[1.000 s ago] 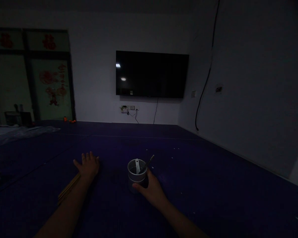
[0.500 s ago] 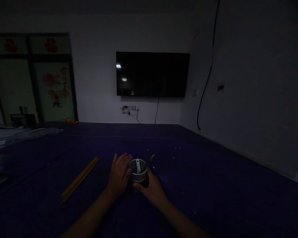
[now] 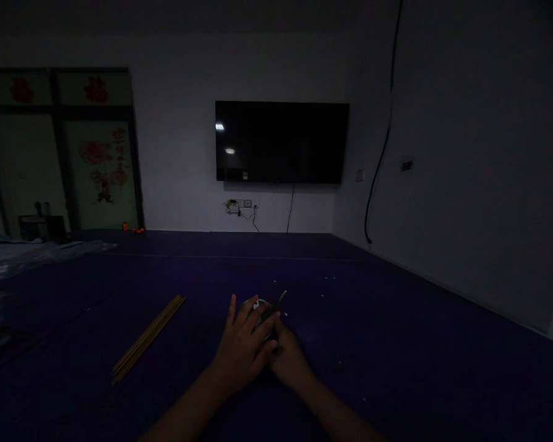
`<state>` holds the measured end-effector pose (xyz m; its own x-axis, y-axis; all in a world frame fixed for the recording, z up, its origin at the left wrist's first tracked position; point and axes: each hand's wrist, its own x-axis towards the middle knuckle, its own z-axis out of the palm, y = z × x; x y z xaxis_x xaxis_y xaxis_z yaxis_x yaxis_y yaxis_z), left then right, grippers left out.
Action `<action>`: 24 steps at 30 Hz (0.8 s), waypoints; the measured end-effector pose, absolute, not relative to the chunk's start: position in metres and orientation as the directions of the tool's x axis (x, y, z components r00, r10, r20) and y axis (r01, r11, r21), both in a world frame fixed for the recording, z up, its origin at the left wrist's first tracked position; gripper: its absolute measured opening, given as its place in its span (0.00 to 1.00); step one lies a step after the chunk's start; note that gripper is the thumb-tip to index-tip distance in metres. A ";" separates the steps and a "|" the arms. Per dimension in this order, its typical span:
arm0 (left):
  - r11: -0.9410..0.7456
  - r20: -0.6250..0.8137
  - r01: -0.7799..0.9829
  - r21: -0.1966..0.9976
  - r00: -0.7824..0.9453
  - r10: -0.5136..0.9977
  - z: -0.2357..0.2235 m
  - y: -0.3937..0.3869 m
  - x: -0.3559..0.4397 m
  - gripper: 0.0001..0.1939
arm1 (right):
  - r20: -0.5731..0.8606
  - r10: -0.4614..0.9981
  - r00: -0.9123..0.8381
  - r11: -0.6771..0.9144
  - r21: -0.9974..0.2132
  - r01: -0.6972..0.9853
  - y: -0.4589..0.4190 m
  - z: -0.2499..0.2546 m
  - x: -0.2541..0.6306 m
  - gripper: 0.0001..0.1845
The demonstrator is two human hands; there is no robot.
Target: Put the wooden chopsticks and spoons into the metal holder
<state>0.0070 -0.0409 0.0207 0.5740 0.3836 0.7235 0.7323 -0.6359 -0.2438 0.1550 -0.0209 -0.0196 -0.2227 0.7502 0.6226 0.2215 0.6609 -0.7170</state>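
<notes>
The room is dim. A small grey cup (image 3: 260, 305) stands on the dark blue surface (image 3: 396, 344), with a thin tool (image 3: 276, 303) sticking out of it. My left hand (image 3: 243, 347) lies over the cup's near side, fingers spread across its rim, hiding most of it. My right hand (image 3: 288, 357) wraps round the cup from the right. A bundle of thin wooden sticks (image 3: 148, 337) lies flat to the left of both hands, untouched.
A black TV (image 3: 281, 142) hangs on the far wall above wall sockets (image 3: 242, 202). A cable (image 3: 382, 147) runs down the right wall. Clear plastic sheeting (image 3: 32, 253) lies at the far left, by a glass door (image 3: 74, 153) with red decorations.
My left hand left the wooden sticks, crossed to the right and came to rest over the cup. My right hand stayed on the cup throughout.
</notes>
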 end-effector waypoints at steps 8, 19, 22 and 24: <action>-0.611 0.769 0.762 -0.215 0.518 0.375 0.018 -0.042 0.014 0.22 | 0.634 0.742 -0.218 0.670 -0.716 0.196 -0.018 -0.024 0.153 0.29; -0.580 0.800 0.782 -0.228 0.490 0.346 0.019 -0.044 0.021 0.20 | 0.618 0.754 -0.223 0.656 -0.690 0.306 -0.023 -0.022 0.152 0.32; -0.587 0.801 0.778 -0.225 0.491 0.343 0.019 -0.045 0.021 0.20 | 0.635 0.742 -0.216 0.668 -0.670 0.324 -0.025 -0.020 0.152 0.31; -0.595 0.799 0.773 -0.222 0.493 0.343 0.019 -0.045 0.021 0.20 | 0.645 0.734 -0.212 0.674 -0.658 0.336 -0.026 -0.019 0.152 0.30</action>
<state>0.0205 -0.0454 0.0194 0.4933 0.3428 0.7995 0.7728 -0.5946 -0.2218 0.1516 -0.0260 -0.0187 -0.2121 0.7344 0.6447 0.3358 0.6743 -0.6577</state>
